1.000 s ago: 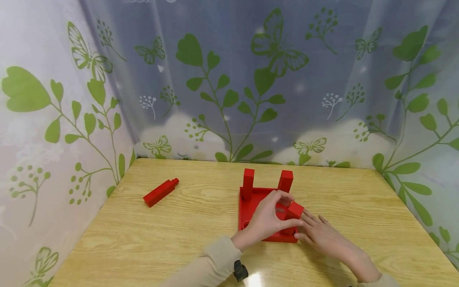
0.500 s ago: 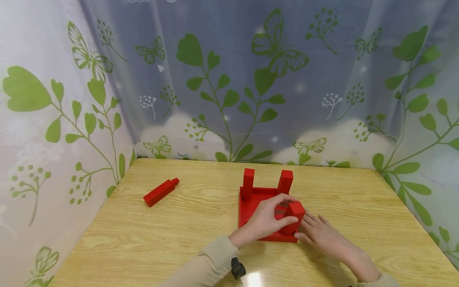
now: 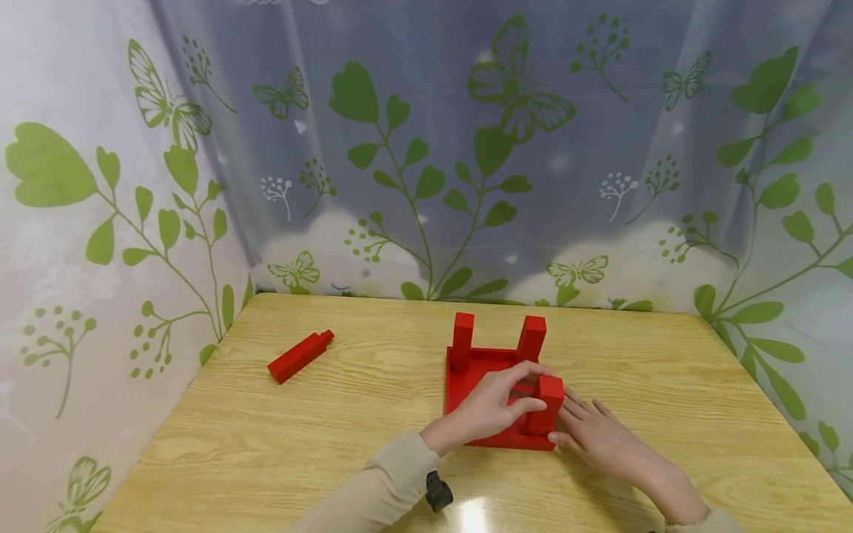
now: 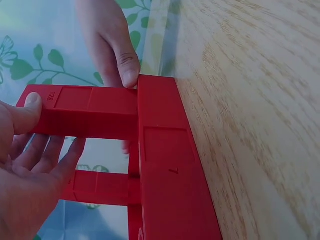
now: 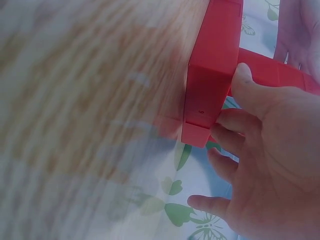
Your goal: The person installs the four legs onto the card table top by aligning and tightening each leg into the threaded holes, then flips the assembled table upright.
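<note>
A shallow red square base lies on the table, its raised rim facing up. Near its front right corner a square red leg stands upright, and my left hand holds it with the thumb on one side and fingers on the other. The left wrist view shows that leg marked 128, meeting the base at its end. My right hand rests against the base's right side, thumb at the corner and fingers extended. In the right wrist view those fingers lie along the base's side.
Two more red legs, one at the back left and another at the back right, stand on the base. A loose red leg with a round peg end lies at the table's left. A patterned curtain encloses the table.
The front right leg has turned until its faces line up with the base. My left hand has shifted slightly left, its thumb drawing back along the leg. The right hand keeps its place.
</note>
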`<state>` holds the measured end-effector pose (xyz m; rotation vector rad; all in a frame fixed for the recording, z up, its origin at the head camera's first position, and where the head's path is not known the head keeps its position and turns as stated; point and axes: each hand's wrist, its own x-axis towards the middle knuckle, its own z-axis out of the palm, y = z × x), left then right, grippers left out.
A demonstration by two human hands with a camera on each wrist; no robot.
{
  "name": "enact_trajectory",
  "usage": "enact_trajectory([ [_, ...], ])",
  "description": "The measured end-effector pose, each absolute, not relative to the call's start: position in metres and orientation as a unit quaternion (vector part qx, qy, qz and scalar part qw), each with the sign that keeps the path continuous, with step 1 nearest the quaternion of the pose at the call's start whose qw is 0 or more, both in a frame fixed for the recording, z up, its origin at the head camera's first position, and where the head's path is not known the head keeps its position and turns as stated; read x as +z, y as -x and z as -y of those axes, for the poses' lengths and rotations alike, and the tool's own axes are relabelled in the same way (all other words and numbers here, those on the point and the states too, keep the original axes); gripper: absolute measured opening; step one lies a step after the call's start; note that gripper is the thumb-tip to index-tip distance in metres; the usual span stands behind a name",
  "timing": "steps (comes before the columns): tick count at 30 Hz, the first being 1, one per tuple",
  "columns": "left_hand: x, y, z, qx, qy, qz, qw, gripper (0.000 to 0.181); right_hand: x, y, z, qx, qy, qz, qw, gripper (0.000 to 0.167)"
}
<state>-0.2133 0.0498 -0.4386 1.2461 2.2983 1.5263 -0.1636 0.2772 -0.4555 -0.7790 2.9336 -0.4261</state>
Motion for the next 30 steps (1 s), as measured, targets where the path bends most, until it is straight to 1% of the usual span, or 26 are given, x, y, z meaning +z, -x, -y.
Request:
enact_trajectory([
  [8,-0.439,0.211,-0.047,0.506,-0.414,-0.754,0.058,0.045,-0.454,0.164,-0.278,-0.134,0.251,-0.958,0.043,0.064],
  [15,-0.442,0.215,-0.033,0.528,-0.405,-0.745,0.053,0.048,-0.453,0.163,-0.277,-0.138,0.25,-0.957,0.042,0.065],
  [22,-0.446,0.219,-0.006,0.549,-0.362,-0.75,0.068,0.047,-0.453,0.163,-0.276,-0.133,0.245,-0.959,0.044,0.064],
  [30,-0.453,0.225,0.037,0.555,-0.321,-0.766,0.057,0.048,-0.453,0.163,-0.275,-0.134,0.248,-0.958,0.048,0.064],
])
